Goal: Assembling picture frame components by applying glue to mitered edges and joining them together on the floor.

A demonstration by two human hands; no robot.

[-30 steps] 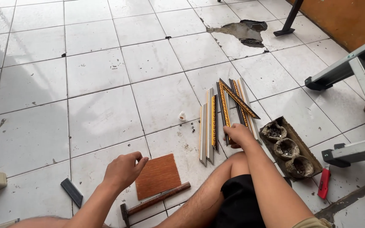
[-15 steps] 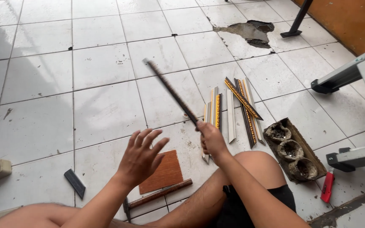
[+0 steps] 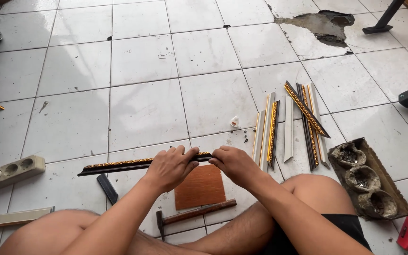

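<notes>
Black-and-gold moulding strip (image 3: 119,165) held level above floor, free end pointing 9 o'clock. Left hand (image 3: 168,167) clamped on it near right end; right hand (image 3: 234,165) pinching its tip at 3 o'clock. Brown square panel (image 3: 199,187) and hammer (image 3: 194,215) at 6 o'clock, below hands.

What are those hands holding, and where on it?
Both hands, left and right, grip a black-and-gold frame moulding strip near its right end.

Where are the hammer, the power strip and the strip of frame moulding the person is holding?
hammer (image 3: 199,212), head view, on the middle of its wooden handle.
power strip (image 3: 17,170), head view, on its top face.
frame moulding strip (image 3: 119,165), head view, on the bare length beyond the left hand (image 3: 168,166).
</notes>
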